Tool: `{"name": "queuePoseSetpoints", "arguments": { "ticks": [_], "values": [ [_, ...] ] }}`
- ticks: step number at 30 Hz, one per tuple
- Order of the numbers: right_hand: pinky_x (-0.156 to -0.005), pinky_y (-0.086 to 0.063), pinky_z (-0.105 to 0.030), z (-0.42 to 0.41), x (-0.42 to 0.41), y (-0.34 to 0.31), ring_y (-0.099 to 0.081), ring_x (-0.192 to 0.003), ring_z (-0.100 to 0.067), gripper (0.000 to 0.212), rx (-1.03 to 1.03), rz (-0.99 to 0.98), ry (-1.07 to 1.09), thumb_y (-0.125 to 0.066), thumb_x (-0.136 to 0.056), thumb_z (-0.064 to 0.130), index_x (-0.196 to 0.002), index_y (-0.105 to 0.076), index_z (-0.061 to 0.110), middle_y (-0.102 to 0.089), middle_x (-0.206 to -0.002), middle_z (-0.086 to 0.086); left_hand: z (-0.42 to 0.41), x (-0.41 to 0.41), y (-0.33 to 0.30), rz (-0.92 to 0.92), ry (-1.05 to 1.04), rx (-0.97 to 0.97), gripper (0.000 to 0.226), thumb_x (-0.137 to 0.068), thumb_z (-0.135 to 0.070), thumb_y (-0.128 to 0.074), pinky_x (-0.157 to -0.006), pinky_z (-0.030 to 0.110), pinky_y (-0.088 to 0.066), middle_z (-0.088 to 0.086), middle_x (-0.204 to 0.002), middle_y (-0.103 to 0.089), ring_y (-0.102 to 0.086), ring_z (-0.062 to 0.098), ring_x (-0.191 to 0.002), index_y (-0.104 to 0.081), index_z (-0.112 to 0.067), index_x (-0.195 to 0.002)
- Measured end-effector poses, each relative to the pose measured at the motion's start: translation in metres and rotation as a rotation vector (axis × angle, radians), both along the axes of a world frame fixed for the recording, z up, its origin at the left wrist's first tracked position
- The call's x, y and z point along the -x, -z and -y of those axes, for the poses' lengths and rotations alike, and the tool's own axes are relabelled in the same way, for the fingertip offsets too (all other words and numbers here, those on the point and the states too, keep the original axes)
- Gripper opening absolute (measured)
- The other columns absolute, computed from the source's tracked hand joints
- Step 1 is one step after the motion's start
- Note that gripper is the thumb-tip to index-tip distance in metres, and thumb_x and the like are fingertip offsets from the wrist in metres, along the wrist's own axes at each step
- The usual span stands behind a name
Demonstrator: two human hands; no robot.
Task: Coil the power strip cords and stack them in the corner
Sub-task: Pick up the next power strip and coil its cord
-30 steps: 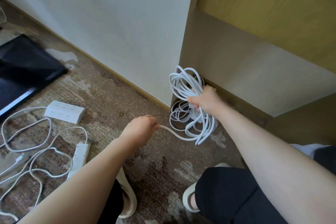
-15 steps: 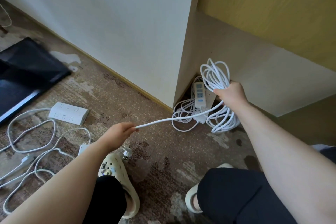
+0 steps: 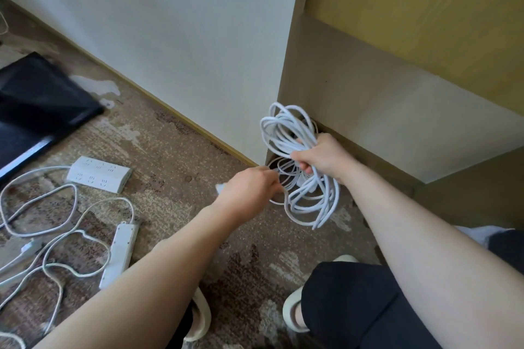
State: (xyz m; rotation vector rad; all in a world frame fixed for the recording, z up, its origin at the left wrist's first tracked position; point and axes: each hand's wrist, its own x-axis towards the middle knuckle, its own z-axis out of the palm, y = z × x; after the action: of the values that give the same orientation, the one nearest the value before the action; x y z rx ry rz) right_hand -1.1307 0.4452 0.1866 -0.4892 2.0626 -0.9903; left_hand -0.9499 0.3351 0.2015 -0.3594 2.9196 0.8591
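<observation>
1. Two hands work in front of the corner where a white wall [image 3: 175,45] meets a tan cabinet panel [image 3: 368,110].
2. Right hand [image 3: 323,157]: fingers curled tight around a bundle of white cord loops [image 3: 286,133], gripped at mid-height. Loops fan out above the knuckles and hang below the fist toward the carpet [image 3: 175,178].
3. Left hand [image 3: 249,185]: fingers curled together, just left of the bundle and almost touching the right hand. A white piece shows at its outer edge; whether this is the plug or the cord cannot be told. The fingertips are hidden, so the exact grip is unclear.
4. More white cord [image 3: 279,176] lies on the floor in the corner, behind and below the held bundle, partly covered by both hands.
5. Flat white power strip [image 3: 99,174], on the carpet well left of the hands, its sockets facing up.
6. Narrow white power strip [image 3: 120,253], nearer the viewer, lying beside the left forearm.
7. Loose white cords [image 3: 39,207], uncoiled, sprawled over the carpet around both strips.
8. Dark flat panel [image 3: 34,110], on the floor at far left.
</observation>
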Motion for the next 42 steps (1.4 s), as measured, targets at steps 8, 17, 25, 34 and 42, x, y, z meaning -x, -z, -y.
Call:
{"name": "queuePoseSetpoints", "arguments": {
  "ticks": [8,17,25,34,42],
  "values": [
    [-0.064,-0.057,-0.028,0.002,-0.010,0.002,-0.068,-0.063,-0.018,0.017,0.149,0.297,-0.031,-0.066,-0.092,0.012,-0.104,-0.072,0.002,-0.068,-0.068,-0.012,-0.004,0.015,0.012,-0.031,-0.232,-0.179,0.026,-0.094,-0.029,-0.059,-0.051,0.017,-0.033,-0.009,-0.061,-0.055,-0.051,0.005,-0.057,-0.063,-0.016,-0.072],
    [-0.068,-0.059,-0.033,0.003,-0.012,0.007,-0.070,-0.077,-0.026,0.019,0.185,0.417,-0.045,-0.069,-0.083,0.025,-0.097,-0.079,0.016,-0.074,-0.090,-0.016,-0.010,0.023,0.006,-0.077,-0.339,-0.356,0.023,-0.091,-0.025,-0.060,-0.051,0.012,-0.038,-0.009,-0.056,-0.057,-0.050,0.002,-0.050,-0.063,-0.021,-0.069],
    [-0.056,-0.056,-0.032,0.009,-0.024,0.011,-0.061,-0.053,-0.025,0.022,0.218,0.455,-0.076,-0.060,-0.096,0.020,-0.093,-0.072,0.002,-0.059,-0.064,-0.017,-0.004,0.025,0.006,-0.078,-0.451,-0.339,0.029,-0.083,-0.036,-0.070,-0.044,0.014,-0.035,-0.010,-0.049,-0.056,-0.050,0.001,-0.044,-0.056,-0.023,-0.061],
    [-0.047,-0.045,-0.028,-0.003,-0.002,0.014,-0.047,-0.044,-0.014,0.015,0.163,0.309,0.019,-0.066,-0.094,0.022,-0.091,-0.067,0.007,-0.050,-0.052,-0.002,0.050,-0.021,0.015,0.033,-0.286,-0.278,0.018,-0.097,-0.023,-0.054,-0.058,0.033,-0.045,-0.003,-0.070,-0.062,-0.056,0.018,-0.061,-0.071,-0.031,-0.097],
    [-0.062,-0.054,-0.036,-0.002,-0.017,0.010,-0.056,-0.054,-0.019,0.068,0.027,0.374,-0.134,-0.084,-0.066,0.060,-0.106,-0.070,0.007,-0.059,-0.064,-0.009,0.048,-0.007,0.006,-0.033,-0.142,0.096,0.020,-0.098,-0.024,-0.052,-0.057,0.032,-0.043,-0.003,-0.080,-0.064,-0.059,0.021,-0.074,-0.071,-0.021,-0.098]
  ]
}}
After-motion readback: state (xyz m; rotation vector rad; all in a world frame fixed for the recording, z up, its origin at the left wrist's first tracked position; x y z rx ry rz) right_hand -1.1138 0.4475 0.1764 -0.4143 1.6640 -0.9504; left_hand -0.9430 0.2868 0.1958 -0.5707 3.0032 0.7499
